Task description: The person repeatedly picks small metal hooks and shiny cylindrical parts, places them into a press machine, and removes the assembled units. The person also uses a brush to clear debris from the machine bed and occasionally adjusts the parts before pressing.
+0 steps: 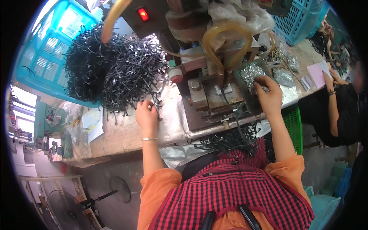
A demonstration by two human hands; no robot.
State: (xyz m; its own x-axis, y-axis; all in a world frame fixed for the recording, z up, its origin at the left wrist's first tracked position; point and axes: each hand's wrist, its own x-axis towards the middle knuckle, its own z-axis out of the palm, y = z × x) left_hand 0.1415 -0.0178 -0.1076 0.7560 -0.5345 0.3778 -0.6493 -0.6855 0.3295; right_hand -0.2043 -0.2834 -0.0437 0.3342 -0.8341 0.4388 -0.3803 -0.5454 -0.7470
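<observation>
My left hand is at the front edge of a big heap of thin black hooked pieces, its fingers curled together. Whatever it pinches is too small to make out, though black ends poke out around it. Over a dark tray of small shiny metal bits is my right hand, thumb and fingers drawn together at the tray's edge. Its fingertips hide anything between them. Between my hands stands a press machine with a metal block and fixture under its head.
A blue crate lies tipped behind the heap. Yellowish hoses loop over the press, beside a red button. More black pieces lie below the table edge. At right, another person's hands hold papers near a pink sheet.
</observation>
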